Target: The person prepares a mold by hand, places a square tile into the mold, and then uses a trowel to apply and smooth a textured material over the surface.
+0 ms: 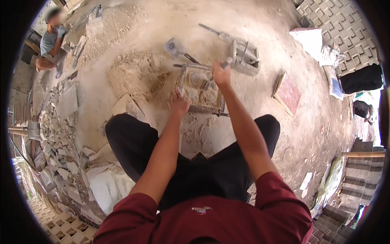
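Between my knees on the ground lies a square, dusty mould frame (202,109) with dark bars along its sides. Pale, lumpy material (198,80) fills it in rounded shapes. My left hand (180,102) is closed at the frame's left side, fingers along its edge. Over the frame's upper right corner, my right hand (221,75) is closed round a hand tool (229,61); its short grey end sticks out above the fist, and the rest is mostly hidden. Just beyond the frame lies a square-bladed trowel (174,47) with a dark handle.
A grey box (246,59) with tools stands beyond my right hand. Loose sandy material (136,75) is heaped at the left. A reddish board (289,94) lies to the right. Broken pieces (57,134) cover the far left ground. Another person (52,38) sits at the upper left.
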Demonstrator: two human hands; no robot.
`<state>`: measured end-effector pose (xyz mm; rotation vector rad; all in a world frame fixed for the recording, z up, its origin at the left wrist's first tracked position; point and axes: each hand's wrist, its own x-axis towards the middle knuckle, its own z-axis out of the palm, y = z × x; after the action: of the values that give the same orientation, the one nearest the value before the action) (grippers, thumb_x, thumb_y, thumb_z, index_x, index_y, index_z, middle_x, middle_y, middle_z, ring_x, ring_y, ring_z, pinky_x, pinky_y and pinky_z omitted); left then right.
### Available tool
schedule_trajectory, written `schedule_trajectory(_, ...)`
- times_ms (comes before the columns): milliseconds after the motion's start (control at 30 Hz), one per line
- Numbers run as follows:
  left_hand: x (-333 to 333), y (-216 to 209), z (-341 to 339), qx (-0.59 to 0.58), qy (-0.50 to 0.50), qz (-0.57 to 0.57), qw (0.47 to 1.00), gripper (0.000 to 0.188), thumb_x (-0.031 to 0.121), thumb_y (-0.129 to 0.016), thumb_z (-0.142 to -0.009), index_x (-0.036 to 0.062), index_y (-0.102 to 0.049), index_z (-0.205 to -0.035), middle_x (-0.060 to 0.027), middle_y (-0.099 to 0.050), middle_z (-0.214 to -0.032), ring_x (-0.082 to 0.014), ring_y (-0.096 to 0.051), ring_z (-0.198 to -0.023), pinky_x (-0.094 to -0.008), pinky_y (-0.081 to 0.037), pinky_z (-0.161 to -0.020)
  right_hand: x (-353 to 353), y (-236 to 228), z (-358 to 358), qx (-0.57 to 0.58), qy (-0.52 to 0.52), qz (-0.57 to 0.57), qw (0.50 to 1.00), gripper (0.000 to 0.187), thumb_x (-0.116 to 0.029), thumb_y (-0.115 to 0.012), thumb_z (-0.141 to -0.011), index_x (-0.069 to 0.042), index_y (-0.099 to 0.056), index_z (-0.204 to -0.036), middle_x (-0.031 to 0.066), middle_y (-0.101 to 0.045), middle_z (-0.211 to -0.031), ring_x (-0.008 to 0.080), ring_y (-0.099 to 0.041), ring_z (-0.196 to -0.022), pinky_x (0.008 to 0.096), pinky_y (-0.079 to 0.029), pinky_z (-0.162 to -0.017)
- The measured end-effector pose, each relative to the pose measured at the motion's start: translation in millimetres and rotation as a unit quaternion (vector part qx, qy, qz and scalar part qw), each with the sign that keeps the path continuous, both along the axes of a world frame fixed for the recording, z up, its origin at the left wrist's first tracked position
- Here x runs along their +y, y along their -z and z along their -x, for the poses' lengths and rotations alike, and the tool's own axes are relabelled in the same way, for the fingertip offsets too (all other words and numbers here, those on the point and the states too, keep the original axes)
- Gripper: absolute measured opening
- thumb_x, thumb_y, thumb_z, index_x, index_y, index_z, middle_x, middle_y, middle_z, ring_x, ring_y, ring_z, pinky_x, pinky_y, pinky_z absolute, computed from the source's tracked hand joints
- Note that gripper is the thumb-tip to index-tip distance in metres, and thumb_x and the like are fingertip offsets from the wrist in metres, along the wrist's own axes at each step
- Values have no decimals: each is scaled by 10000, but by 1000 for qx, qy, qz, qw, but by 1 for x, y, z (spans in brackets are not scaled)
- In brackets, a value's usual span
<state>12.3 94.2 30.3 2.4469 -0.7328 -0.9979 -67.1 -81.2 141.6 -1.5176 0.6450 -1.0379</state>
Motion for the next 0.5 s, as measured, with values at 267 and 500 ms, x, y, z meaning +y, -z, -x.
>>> schedule_trajectory(267,8,3,10,2,-16,14,1000,810,472,-395,-987,200,133,-1538,-97,33,-1620,-343,-38,-1482,-559,-66,-1188,-19,-26,-14,-32,-132,-46,990,328,-75,-470,-918,-110,-420,-596,-36,-380,-541,68,-335,-464,282,-222,-430)
schedule_trajectory(500,4,10,6,-3,-16,12,1000,809,492,-378,-982,204,137,-1537,-101,26,-1619,-344,-51,-1481,-559,-70,-1187,-43,-27,-25,45,-190,-15,981,330,-100,-495,-916,-101,-435,-591,-46,-435,-556,73,-358,-472,279,-266,-450)
